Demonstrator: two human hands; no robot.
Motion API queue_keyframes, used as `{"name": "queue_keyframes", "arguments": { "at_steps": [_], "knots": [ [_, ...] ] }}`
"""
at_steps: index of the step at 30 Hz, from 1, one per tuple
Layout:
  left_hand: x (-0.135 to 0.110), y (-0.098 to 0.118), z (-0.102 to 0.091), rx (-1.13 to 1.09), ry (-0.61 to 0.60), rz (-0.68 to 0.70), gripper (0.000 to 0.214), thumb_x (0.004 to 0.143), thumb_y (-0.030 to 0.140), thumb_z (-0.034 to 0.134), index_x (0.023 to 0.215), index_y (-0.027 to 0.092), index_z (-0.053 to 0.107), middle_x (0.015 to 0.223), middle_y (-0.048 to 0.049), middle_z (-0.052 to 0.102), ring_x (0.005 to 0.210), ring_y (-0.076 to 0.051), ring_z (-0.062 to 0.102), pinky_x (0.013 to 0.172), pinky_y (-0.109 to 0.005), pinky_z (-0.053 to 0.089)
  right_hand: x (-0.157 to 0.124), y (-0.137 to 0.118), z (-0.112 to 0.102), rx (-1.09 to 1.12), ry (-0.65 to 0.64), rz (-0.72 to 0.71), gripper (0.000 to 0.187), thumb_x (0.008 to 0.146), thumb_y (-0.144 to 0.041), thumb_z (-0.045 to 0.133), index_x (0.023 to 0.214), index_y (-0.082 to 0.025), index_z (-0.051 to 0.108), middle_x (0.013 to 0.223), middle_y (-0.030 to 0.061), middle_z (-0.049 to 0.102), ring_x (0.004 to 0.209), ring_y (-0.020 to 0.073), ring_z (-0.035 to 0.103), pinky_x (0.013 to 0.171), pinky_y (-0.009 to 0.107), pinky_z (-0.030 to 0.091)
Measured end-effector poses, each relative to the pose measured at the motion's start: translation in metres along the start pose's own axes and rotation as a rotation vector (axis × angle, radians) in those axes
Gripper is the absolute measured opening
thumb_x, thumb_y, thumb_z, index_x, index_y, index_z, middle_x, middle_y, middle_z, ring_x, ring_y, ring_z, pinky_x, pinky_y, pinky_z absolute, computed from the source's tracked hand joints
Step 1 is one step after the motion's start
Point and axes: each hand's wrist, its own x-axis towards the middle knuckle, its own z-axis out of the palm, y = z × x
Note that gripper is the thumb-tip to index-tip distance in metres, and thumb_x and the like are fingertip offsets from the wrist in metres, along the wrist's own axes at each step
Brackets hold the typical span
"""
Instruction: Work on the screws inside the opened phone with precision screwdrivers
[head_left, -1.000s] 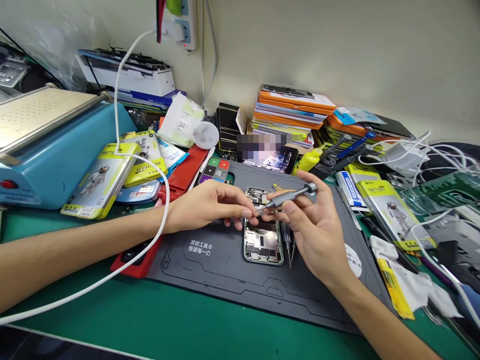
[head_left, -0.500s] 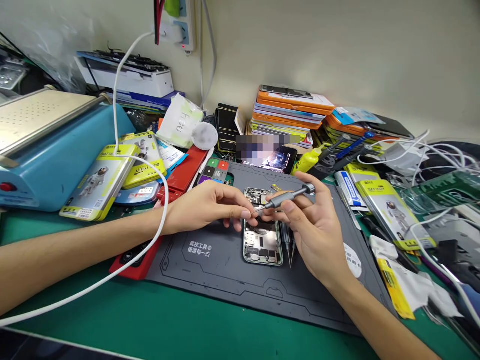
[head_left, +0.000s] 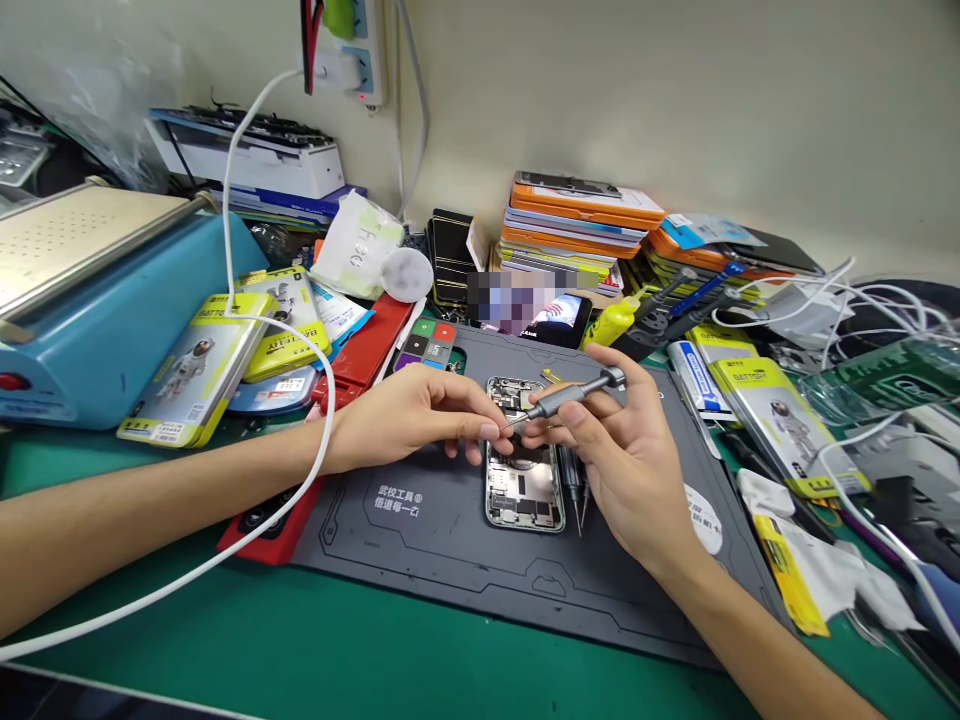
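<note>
An opened phone (head_left: 525, 495) lies on a dark grey repair mat (head_left: 450, 545), its inner parts showing. Above it, my right hand (head_left: 626, 450) grips a grey precision screwdriver (head_left: 564, 396), tilted with its thin tip down to the left. My left hand (head_left: 424, 415) is closed in a pinch right at the screwdriver's tip. Whatever lies between those fingertips is too small to make out. Both hands cover part of the phone's upper half. Dark thin-tipped tools (head_left: 574, 490) rest on the mat along the phone's right side, partly hidden by my right hand.
A white cable (head_left: 328, 440) loops across my left forearm. Yellow battery boxes (head_left: 196, 370) and a blue machine (head_left: 127, 330) stand left. Behind are a lit screen (head_left: 559, 318), a yellow bottle (head_left: 613, 322) and stacked orange boxes (head_left: 585, 205). More battery boxes (head_left: 784, 425) crowd the right.
Both hands keep nearly the same pose, with the screwdriver tip still at my left fingertips. The picture on the screen behind is different, and the view has shifted very slightly.
</note>
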Motion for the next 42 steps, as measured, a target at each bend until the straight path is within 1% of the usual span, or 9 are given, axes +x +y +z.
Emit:
{"name": "queue_keyframes", "arguments": {
  "at_steps": [4, 9, 14, 18, 23, 26, 33, 36, 42],
  "knots": [
    [-0.0001, 0.0009, 0.0005, -0.008, 0.004, -0.005, 0.008, 0.097, 0.015, 0.073, 0.097, 0.009, 0.079, 0.084, -0.0043, 0.079, 0.07, -0.007, 0.073, 0.06, -0.012, 0.052, -0.0002, -0.0009, 0.0006, -0.005, 0.008, 0.016, 0.059, 0.097, -0.032, 0.076, 0.145, -0.03, 0.042, 0.1, 0.0017, 0.077, 0.081, 0.019, 0.08, 0.073, 0.031, 0.068],
    [-0.0007, 0.0007, 0.0, 0.012, 0.0, -0.01, 0.01, 0.097, 0.018, 0.074, 0.098, 0.009, 0.079, 0.089, -0.0064, 0.08, 0.072, -0.009, 0.073, 0.062, -0.014, 0.053, -0.0003, -0.0007, 0.0015, -0.015, 0.018, 0.01, 0.058, 0.097, -0.033, 0.077, 0.143, -0.03, 0.043, 0.091, -0.0012, 0.073, 0.078, 0.0175, 0.079, 0.071, 0.029, 0.067],
    [-0.0008, 0.0007, 0.0002, 0.02, 0.001, -0.005, 0.01, 0.098, 0.018, 0.073, 0.098, 0.009, 0.079, 0.091, -0.0057, 0.08, 0.072, -0.008, 0.073, 0.063, -0.013, 0.053, -0.0006, -0.0005, 0.0007, -0.028, 0.023, 0.002, 0.058, 0.096, -0.033, 0.078, 0.143, -0.029, 0.044, 0.087, -0.0025, 0.071, 0.076, 0.0164, 0.078, 0.071, 0.028, 0.067],
    [0.0002, 0.0003, -0.0003, 0.02, -0.002, 0.001, 0.01, 0.098, 0.018, 0.072, 0.099, 0.01, 0.078, 0.091, -0.005, 0.081, 0.072, -0.007, 0.073, 0.062, -0.013, 0.053, -0.001, -0.0019, 0.0003, -0.033, 0.018, 0.004, 0.058, 0.097, -0.033, 0.077, 0.143, -0.029, 0.043, 0.087, -0.0024, 0.071, 0.077, 0.0164, 0.077, 0.072, 0.029, 0.067],
    [-0.0004, -0.0007, -0.0009, 0.026, -0.004, 0.0, 0.012, 0.098, 0.02, 0.073, 0.1, 0.01, 0.078, 0.093, -0.0062, 0.081, 0.074, -0.008, 0.073, 0.064, -0.014, 0.053, -0.0006, -0.0019, 0.001, -0.049, 0.03, 0.005, 0.059, 0.096, -0.036, 0.078, 0.142, -0.029, 0.043, 0.086, -0.002, 0.07, 0.075, 0.0181, 0.077, 0.068, 0.03, 0.067],
    [-0.0012, -0.001, -0.0008, 0.022, -0.002, -0.002, 0.011, 0.098, 0.019, 0.073, 0.099, 0.01, 0.078, 0.093, -0.0061, 0.081, 0.073, -0.008, 0.073, 0.063, -0.014, 0.053, -0.0004, -0.0016, 0.0013, -0.056, 0.033, 0.01, 0.059, 0.095, -0.036, 0.078, 0.142, -0.03, 0.043, 0.086, -0.002, 0.07, 0.075, 0.0186, 0.077, 0.071, 0.033, 0.068],
    [-0.0014, -0.0009, -0.0006, 0.012, -0.002, 0.008, 0.01, 0.098, 0.019, 0.072, 0.098, 0.01, 0.078, 0.092, -0.0065, 0.08, 0.072, -0.009, 0.073, 0.062, -0.015, 0.052, -0.0005, -0.0014, 0.0011, -0.058, 0.029, 0.012, 0.059, 0.095, -0.036, 0.077, 0.142, -0.03, 0.042, 0.088, -0.0012, 0.071, 0.075, 0.0188, 0.077, 0.072, 0.034, 0.068],
    [-0.0015, -0.0017, -0.001, 0.014, 0.0, 0.006, 0.01, 0.097, 0.019, 0.073, 0.098, 0.01, 0.078, 0.092, -0.0072, 0.081, 0.073, -0.01, 0.073, 0.063, -0.016, 0.053, -0.0003, -0.0006, 0.0013, -0.056, 0.027, 0.009, 0.06, 0.095, -0.036, 0.078, 0.142, -0.03, 0.042, 0.089, -0.0006, 0.072, 0.076, 0.019, 0.077, 0.07, 0.032, 0.067],
    [-0.0015, -0.0035, -0.0018, 0.025, -0.008, 0.014, 0.012, 0.098, 0.021, 0.073, 0.1, 0.011, 0.078, 0.095, -0.0065, 0.081, 0.074, -0.009, 0.074, 0.063, -0.015, 0.053, -0.0002, -0.0011, 0.0015, -0.03, 0.028, 0.011, 0.059, 0.096, -0.035, 0.078, 0.142, -0.029, 0.042, 0.089, -0.0008, 0.072, 0.076, 0.0177, 0.077, 0.073, 0.031, 0.068]
  ]
}}
